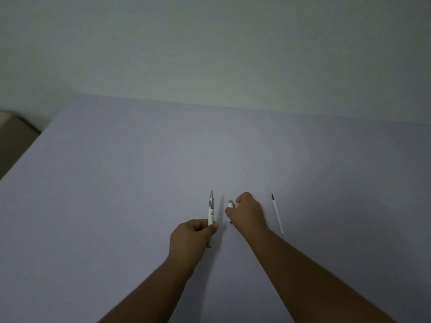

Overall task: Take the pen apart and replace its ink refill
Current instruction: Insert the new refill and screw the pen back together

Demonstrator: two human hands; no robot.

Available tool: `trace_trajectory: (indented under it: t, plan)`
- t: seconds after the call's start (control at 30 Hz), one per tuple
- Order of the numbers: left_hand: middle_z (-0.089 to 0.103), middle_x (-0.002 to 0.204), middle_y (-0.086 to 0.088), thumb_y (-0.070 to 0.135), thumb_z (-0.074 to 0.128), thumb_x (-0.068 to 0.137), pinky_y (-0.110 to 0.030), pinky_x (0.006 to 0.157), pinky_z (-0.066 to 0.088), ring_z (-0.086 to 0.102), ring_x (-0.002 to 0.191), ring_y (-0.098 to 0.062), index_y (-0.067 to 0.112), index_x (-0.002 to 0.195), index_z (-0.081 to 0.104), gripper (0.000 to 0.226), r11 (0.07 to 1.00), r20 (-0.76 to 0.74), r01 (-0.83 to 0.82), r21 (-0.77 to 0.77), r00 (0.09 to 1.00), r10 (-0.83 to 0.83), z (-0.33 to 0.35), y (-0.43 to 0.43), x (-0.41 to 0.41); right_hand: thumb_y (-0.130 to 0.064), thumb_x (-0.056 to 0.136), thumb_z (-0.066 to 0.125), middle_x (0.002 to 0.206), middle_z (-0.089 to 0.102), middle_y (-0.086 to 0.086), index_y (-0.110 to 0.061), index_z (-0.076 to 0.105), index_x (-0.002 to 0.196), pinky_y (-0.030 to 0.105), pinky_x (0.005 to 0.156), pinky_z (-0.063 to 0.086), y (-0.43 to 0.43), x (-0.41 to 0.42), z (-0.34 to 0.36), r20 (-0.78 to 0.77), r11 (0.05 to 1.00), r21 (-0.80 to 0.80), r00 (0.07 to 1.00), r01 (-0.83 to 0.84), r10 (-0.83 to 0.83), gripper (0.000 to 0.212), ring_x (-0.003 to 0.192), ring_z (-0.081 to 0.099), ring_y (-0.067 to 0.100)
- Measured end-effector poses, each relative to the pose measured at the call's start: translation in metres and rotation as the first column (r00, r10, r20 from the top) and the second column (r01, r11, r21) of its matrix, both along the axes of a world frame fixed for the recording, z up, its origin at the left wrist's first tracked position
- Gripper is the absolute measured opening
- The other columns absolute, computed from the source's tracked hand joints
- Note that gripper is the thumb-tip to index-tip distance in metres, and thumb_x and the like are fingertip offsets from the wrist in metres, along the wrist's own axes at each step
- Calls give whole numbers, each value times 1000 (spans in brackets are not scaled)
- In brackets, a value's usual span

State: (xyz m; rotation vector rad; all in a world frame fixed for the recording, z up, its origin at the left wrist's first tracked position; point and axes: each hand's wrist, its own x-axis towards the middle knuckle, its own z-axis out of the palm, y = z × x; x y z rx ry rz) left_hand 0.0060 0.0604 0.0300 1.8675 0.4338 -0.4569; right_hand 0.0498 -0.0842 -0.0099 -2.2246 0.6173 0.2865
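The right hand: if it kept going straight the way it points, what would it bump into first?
Probably nothing: the right hand, on the cap, points away along the bare table. The refill lies off to its side.

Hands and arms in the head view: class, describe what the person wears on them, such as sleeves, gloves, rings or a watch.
Nothing is worn that shows. The left hand and right hand are bare, with no gloves, and no rings can be made out in the dim light. Both forearms are uncovered right down to the picture's lower edge: no sleeves, watch or bracelet in view.
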Motion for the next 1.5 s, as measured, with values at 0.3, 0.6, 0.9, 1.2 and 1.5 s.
trace_trajectory:
  t: [0.3, 0.6, 0.9, 1.2, 1.5]
  plan:
    - [68, 64, 0, 32, 71, 78, -42, 71, 59, 61, 61, -17, 33, 66, 70, 12, 999, -22, 39, -17, 999, -39, 11, -7, -3, -10, 89, 56, 83, 67, 9, -8, 64, 101, 25, 58, 56, -7, 16, 54, -13, 579, 788, 946, 209, -324, 14, 66, 65, 17]
    - [69, 65, -4, 32, 72, 77, -44, 71, 59, 62, 61, -18, 32, 64, 71, 14, 996, -4, 87, -19, 996, -87, 22, -20, -13, -8, 90, 54, 89, 68, 11, -5, 62, 111, 29, 72, 57, -16, 6, 76, 104, 651, 748, 945, 131, -310, 23, 77, 66, 19]
    - [68, 66, -4, 31, 72, 78, -43, 71, 59, 61, 61, -18, 29, 67, 71, 11, 993, 5, 120, -17, 993, -120, 31, -32, -21, -10, 88, 58, 81, 69, 9, -8, 67, 102, 29, 69, 57, -33, -12, 80, 123, 695, 718, 976, 37, -179, 17, 71, 68, 17]
    - [66, 63, -4, 28, 71, 79, -47, 75, 58, 60, 61, -20, 25, 66, 71, 14, 991, 13, 134, -31, 991, -134, 35, -42, -25, -5, 83, 60, 80, 68, 8, -20, 66, 104, 29, 69, 58, -46, -24, 84, 148, 713, 693, 989, -105, 2, 26, 71, 68, 18]
    - [61, 57, 0, 27, 67, 82, -30, 60, 50, 54, 52, -14, 22, 65, 69, 18, 983, 75, 177, 45, 981, -180, 31, -51, -24, -11, 82, 65, 84, 73, 9, -17, 66, 97, 24, 64, 55, -58, -26, 88, 114, 715, 684, 990, -140, 85, 16, 74, 70, 16]
